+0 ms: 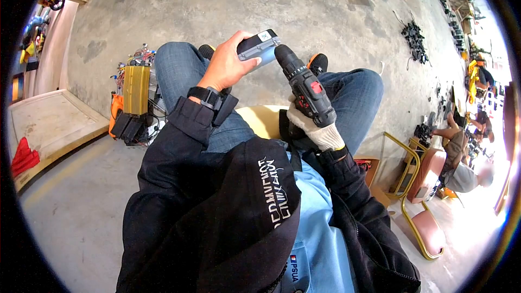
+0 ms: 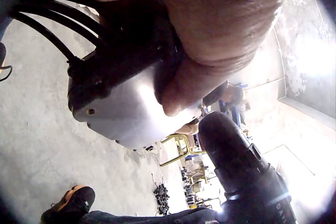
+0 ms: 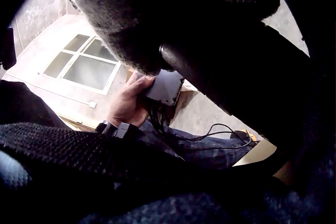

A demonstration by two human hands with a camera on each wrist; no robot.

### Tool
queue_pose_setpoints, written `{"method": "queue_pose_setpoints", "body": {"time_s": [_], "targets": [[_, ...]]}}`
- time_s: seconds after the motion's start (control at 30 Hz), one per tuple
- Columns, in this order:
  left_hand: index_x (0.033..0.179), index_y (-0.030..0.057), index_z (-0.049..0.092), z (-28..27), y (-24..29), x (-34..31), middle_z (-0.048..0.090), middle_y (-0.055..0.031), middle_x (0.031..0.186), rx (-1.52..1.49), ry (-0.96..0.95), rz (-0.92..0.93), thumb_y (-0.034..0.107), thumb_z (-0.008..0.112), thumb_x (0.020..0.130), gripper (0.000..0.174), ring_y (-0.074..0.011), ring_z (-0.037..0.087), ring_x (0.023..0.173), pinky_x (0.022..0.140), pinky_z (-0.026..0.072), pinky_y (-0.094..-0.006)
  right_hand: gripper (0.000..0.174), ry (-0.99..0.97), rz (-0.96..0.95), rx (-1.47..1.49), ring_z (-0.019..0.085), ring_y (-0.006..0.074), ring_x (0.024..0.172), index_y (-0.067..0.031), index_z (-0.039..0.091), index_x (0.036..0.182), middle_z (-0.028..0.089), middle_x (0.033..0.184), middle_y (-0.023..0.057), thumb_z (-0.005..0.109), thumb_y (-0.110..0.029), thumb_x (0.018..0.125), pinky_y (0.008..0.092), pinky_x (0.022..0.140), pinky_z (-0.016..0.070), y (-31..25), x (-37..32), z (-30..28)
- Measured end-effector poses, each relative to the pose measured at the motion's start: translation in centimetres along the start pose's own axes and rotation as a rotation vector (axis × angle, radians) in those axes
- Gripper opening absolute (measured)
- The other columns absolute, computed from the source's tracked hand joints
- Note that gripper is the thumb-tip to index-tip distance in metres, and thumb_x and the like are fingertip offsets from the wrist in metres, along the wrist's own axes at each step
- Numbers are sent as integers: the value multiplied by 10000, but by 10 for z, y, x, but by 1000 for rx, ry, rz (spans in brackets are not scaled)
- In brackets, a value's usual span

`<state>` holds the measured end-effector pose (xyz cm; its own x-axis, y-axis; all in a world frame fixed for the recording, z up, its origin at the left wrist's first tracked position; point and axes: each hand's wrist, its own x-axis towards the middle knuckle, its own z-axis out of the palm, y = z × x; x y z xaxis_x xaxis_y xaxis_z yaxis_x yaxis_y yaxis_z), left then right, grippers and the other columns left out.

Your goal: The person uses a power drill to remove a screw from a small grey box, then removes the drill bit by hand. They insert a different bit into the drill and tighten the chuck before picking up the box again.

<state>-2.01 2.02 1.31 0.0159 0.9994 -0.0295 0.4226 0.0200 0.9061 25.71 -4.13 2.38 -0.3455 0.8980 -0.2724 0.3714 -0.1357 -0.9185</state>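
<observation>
My bare left hand [image 1: 224,65] grips a flat box with a black side and a silver metal face [image 1: 259,50], its thumb along one edge. Several black cables [image 2: 58,16] come out of one end of this box in the left wrist view, and small holes line its metal rim. In a knitted white glove, my right hand [image 1: 317,131] holds a black cordless drill [image 1: 306,88] by its handle. The drill's nose points at the near edge of the box, close to a corner. Dark shadow hides most of the gloved fingers in the right wrist view.
On the floor at left lies a pile of parts with a gold finned case [image 1: 137,89]. Beside it is a pale wooden panel [image 1: 59,122] bearing a red cloth [image 1: 24,157]. Black parts [image 1: 415,40], a gold-framed chair [image 1: 429,230] and a seated person [image 1: 461,173] are at right.
</observation>
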Motion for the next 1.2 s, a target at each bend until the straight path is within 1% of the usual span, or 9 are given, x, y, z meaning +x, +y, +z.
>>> {"method": "queue_pose_setpoints", "body": {"time_s": [0.17,0.23,0.57,0.63,0.67,0.73,0.83,0.93,1.2], "targets": [[1221,54,591,0,0,0,725,-178,1090,-6,-4,-8,170,832,784,513,-316,710,1027,911,541,-384,407,-23,-12,8,673,176,976,-99,650,1224,689,1046,53,811,-181,860,357,905,527,6,-1,-1],[1234,55,622,0,1,0,725,-113,1085,-9,-5,-40,148,848,767,527,-217,691,1018,942,519,-347,410,-21,10,-19,673,178,990,-100,654,1228,691,1053,60,812,-184,859,352,924,522,5,-1,-1],[1234,53,624,1,1,0,725,-114,1086,-11,3,-43,140,849,766,526,-211,690,1017,939,520,-344,423,-23,-36,-106,687,197,1003,-110,660,1234,702,1078,61,818,-198,852,371,922,529,1,0,-3],[1219,58,591,0,2,0,726,-165,1104,-2,-5,-8,161,826,793,497,-306,712,1037,911,542,-381,436,-20,28,-3,686,192,1000,-113,653,1241,702,1082,66,821,-195,847,373,914,529,5,-2,-1],[1219,58,591,0,1,0,726,-165,1104,-1,-5,-8,161,826,793,497,-306,712,1037,911,542,-381,436,-20,28,-3,686,192,1000,-113,653,1241,702,1082,66,821,-195,847,373,914,529,4,-1,-2],[1232,55,624,1,0,1,725,-115,1078,-19,3,-41,141,843,771,518,-213,692,1009,935,523,-345,435,-31,5,-58,688,185,1006,-112,654,1238,705,1088,67,823,-201,847,365,912,533,-1,0,-3],[1228,54,624,1,0,1,724,-115,1074,-14,10,-18,137,841,771,513,-212,692,1006,934,522,-345,440,-26,38,43,684,187,984,-109,650,1241,698,1072,63,823,-198,846,361,900,533,4,0,-3],[1225,51,622,2,0,1,723,-116,1074,-12,3,-32,136,840,771,511,-214,691,1008,937,519,-345,433,-25,-27,-25,679,189,980,-102,651,1238,693,1055,56,820,-203,853,365,899,535,-5,2,-3],[1220,49,623,2,0,1,724,-119,1072,-13,4,-31,143,842,771,508,-220,693,1004,938,519,-349,434,-39,6,-21,672,190,971,-102,649,1240,686,1047,52,819,-225,860,363,915,519,3,0,-5]]}}
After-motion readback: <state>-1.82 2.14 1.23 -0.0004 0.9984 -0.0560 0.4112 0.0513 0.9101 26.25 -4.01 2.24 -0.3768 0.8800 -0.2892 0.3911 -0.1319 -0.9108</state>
